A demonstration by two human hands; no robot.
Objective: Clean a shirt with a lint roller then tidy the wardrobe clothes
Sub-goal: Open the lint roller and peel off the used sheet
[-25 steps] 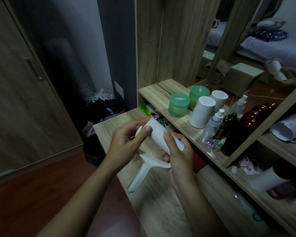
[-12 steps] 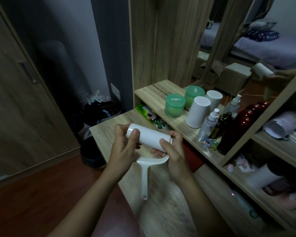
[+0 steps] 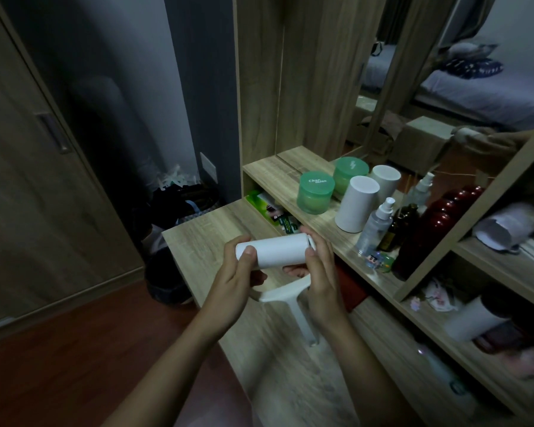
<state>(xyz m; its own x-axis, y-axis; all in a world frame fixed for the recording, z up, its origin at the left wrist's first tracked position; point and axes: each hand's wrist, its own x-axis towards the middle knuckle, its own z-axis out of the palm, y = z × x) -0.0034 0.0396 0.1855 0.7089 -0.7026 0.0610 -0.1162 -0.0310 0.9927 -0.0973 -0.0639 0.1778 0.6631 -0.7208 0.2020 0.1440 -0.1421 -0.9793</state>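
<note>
Head | lint roller [image 3: 275, 252] held level | left fingers [image 3: 249, 253], right fingers [image 3: 316, 266] grasping its ends

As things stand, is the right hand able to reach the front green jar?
Probably not yet: the right hand holds the lint roller, though nothing stands between it and the green jar.

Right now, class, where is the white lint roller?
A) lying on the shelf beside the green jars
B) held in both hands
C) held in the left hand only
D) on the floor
B: the left hand grips one end of the lint roller and the right hand holds the other end, with the handle pointing down.
</note>
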